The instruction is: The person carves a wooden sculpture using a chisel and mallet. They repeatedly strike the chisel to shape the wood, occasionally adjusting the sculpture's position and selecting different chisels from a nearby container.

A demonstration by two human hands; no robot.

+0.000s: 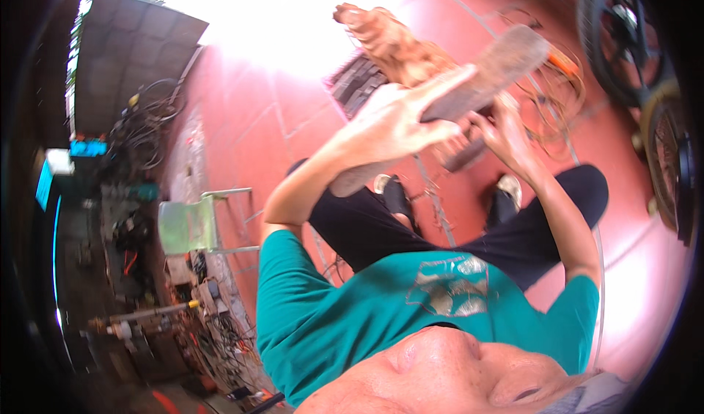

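Observation:
A long, flat brown piece, like a worn wooden board (506, 62), slants across in front of me, smeared by motion. My left hand (396, 124) is closed round it, thumb on the near side and fingers on the far side. Close by, my right hand (506, 132) has its fingers curled in at the board's near edge; what they pinch is hidden. A short, dark brown block (466, 154) shows just below those fingers. Beyond my left hand stands a tan, wavy-surfaced piece (400, 47) that looks like carved wood, beside a dark slatted stack (359, 84).
Red tiles (257, 113) cover the floor. An orange cord (561, 99) lies coiled at the right, near wheels (623, 40). To the left are a pale green chair (191, 223), tangled cables (147, 121) and cluttered tools (213, 304). My feet (506, 194) rest below my hands.

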